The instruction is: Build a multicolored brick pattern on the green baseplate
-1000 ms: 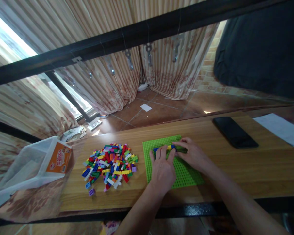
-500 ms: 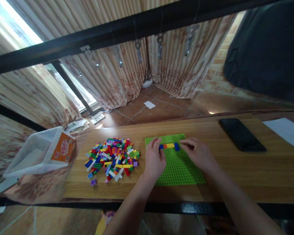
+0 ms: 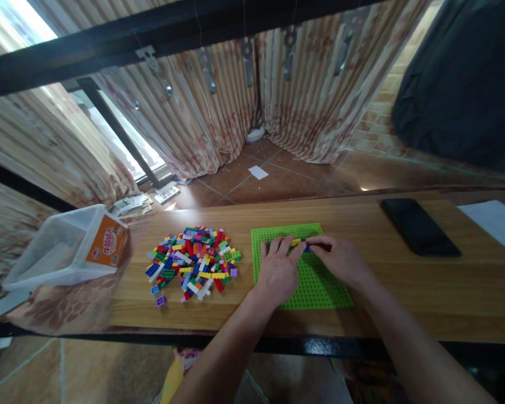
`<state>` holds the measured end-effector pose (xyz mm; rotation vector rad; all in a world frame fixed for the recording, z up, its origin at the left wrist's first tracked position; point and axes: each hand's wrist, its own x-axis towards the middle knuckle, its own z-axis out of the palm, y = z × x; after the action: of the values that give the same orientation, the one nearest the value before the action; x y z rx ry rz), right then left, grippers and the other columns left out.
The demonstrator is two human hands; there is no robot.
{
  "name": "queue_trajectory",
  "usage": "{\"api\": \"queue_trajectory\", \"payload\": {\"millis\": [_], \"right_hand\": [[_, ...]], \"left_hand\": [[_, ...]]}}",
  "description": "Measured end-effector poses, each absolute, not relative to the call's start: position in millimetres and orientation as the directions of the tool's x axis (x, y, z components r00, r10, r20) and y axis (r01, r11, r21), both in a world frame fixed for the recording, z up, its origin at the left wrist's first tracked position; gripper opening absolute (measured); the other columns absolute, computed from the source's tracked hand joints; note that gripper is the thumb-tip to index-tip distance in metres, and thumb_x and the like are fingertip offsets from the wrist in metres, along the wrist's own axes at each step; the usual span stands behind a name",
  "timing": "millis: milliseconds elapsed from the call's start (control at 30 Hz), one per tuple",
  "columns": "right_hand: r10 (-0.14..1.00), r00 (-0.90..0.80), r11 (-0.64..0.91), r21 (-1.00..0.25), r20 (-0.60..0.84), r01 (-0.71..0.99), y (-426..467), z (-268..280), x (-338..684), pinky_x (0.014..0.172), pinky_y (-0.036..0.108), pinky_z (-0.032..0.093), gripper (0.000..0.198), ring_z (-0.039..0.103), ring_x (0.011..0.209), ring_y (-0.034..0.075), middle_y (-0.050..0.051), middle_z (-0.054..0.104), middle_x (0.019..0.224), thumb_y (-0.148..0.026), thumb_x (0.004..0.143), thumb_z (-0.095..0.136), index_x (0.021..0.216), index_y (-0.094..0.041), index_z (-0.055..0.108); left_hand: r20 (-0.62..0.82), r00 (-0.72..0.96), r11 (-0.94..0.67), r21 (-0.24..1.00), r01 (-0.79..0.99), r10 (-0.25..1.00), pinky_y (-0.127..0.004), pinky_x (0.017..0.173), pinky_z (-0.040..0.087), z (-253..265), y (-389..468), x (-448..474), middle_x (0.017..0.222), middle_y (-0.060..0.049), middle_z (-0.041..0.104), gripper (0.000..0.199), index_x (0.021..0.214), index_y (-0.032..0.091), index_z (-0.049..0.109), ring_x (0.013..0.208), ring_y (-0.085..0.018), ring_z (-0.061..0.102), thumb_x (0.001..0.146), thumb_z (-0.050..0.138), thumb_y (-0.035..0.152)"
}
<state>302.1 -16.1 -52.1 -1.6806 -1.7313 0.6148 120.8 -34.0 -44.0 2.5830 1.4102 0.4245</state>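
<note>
A green studded baseplate (image 3: 315, 289) lies on the wooden table in front of me. On its upper part is a short row of toy bricks, mostly covered by my hands; a yellow brick (image 3: 297, 242) and a blue brick (image 3: 307, 248) at the right end still show. My left hand (image 3: 278, 274) rests palm down over the row, its fingers stretched forward and somewhat apart. With thumb and forefinger together, my right hand (image 3: 340, 259) grips the blue end. Left of the baseplate lies a pile of mixed coloured bricks (image 3: 196, 261).
A clear plastic bin (image 3: 63, 247) with an orange label stands at the far left. To the right lie a black phone (image 3: 419, 227) and a white paper sheet (image 3: 494, 224). A dark metal bar (image 3: 151, 50) crosses above, beyond the table.
My left hand has moved right and spread over the brick row, which it now largely hides. My right fingertips have closed in on the blue end. The camera view has shifted slightly.
</note>
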Motion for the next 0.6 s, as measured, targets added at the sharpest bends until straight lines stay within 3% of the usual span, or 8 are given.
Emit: {"api": "queue_trajectory", "payload": {"millis": [600], "right_hand": [[0.985,0.017,0.122,-0.754,0.174,0.645,-16.9,-57.5,298.5,0.084,0.036,0.053,0.020,0.070,0.086,0.021,0.006,0.076,0.092,-0.021,0.082,0.057,0.085,-0.022,0.077]], "left_hand": [[0.101,0.519,-0.528,0.207,0.824,0.849,-0.061,0.107,0.035,-42.1,-35.6,128.0,0.148,-0.011,0.045,0.054,0.142,0.025,0.045,0.133,-0.032,0.038,0.089,0.046,0.014]]}}
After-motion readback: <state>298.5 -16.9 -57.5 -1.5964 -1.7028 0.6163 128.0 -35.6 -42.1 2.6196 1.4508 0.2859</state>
